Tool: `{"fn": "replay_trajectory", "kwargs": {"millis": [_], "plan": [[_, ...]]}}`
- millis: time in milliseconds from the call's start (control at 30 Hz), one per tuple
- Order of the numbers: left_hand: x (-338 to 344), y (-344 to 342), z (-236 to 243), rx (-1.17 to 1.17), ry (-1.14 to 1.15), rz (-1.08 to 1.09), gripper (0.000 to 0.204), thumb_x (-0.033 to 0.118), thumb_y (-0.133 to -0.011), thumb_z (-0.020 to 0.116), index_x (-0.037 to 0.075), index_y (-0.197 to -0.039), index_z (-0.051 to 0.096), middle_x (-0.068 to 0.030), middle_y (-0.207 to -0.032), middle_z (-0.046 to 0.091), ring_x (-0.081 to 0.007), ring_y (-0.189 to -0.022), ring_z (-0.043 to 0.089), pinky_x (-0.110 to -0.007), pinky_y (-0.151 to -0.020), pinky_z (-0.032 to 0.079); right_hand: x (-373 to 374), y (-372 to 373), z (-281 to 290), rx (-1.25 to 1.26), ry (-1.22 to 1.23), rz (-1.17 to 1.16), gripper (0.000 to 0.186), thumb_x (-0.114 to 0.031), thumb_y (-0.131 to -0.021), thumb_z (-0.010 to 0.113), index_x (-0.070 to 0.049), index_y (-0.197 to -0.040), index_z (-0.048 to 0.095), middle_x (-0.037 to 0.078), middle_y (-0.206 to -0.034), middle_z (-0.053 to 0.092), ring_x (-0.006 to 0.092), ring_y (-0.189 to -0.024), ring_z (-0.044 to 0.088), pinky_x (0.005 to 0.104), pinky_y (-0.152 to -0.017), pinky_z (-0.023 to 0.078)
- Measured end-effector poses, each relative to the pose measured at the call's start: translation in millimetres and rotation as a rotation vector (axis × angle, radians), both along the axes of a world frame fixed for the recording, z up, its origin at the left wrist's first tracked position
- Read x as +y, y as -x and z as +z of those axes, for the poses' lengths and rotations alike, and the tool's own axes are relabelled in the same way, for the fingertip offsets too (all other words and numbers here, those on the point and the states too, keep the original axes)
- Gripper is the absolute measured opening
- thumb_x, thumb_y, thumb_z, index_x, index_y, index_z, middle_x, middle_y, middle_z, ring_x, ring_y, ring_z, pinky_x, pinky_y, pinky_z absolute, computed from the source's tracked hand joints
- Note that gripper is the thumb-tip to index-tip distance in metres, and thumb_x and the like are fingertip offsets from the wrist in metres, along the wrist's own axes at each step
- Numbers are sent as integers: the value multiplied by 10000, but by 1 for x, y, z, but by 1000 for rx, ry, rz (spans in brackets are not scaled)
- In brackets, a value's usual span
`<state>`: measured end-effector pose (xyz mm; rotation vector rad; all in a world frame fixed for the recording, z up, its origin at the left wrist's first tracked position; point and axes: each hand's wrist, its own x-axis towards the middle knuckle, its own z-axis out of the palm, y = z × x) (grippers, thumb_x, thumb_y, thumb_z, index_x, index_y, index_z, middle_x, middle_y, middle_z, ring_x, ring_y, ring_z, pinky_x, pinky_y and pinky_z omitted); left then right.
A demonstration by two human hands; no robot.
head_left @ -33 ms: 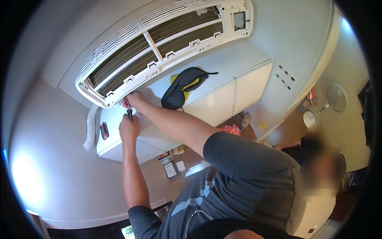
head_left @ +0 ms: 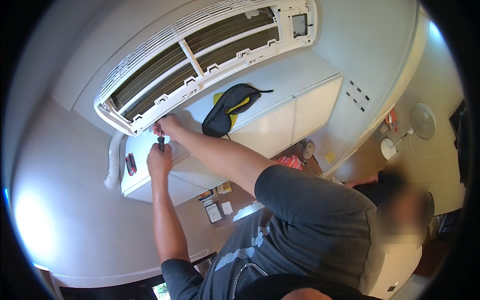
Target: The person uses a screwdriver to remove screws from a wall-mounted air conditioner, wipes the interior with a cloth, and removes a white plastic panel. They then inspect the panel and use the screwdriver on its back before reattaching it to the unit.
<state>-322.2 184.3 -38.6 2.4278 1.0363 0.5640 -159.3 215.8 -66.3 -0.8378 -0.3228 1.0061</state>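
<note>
A wall-mounted air conditioner (head_left: 198,66) hangs ahead of me with its front cover off, its dark fins showing behind the white frame. My left hand (head_left: 160,161) is closed round the dark handle of a screwdriver (head_left: 161,144), which points up toward the unit's lower left edge. Just beyond it, my right hand (head_left: 170,125) has its fingers pinched at the screwdriver's shaft, close under that edge. The screwdriver's tip is hidden by the fingers. A red and black folding tool (head_left: 131,164) lies on the white cabinet top left of my hands.
Below the unit runs a white cabinet (head_left: 295,76), with a black and yellow pouch (head_left: 217,119) on top. A white wrapped pipe (head_left: 114,162) drops along the wall at left. Another person (head_left: 367,181) is at lower right, near a standing fan (head_left: 423,122). Boxes (head_left: 214,212) lie below the cabinet.
My left hand and the screwdriver's handle have shifted slightly to the left. The right hand stays nearly in place under the unit's edge.
</note>
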Motion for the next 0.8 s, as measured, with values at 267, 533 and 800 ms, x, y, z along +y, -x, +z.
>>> {"fn": "replay_trajectory", "kwargs": {"millis": [267,533,800], "plan": [[-10,3,39,-384,798,-54,332,303,-970,586,-17,-1000,669,-65,-691,593,-135,-447,430,-310,-378,301,-6,-4,7,-73,-114,-58,209,-199,-1005,618,-36,-902,699,86,-708,690,180,-580,681,309,-482,529],[3,15,38,-481,982,-15,221,247,-981,589,29,-991,623,-89,-800,652,-210,-586,606,-364,-474,438,-8,-3,13,28,-133,-86,233,-188,-1029,589,-17,-913,696,87,-737,683,194,-588,690,323,-522,596],[4,-9,14,96,-243,49,219,190,-926,633,6,-1041,604,-178,-776,680,-321,-647,670,-441,-545,519,5,-10,13,-59,-63,-75,280,-185,-1031,543,-5,-884,698,105,-717,696,197,-560,683,324,-504,570]]}}
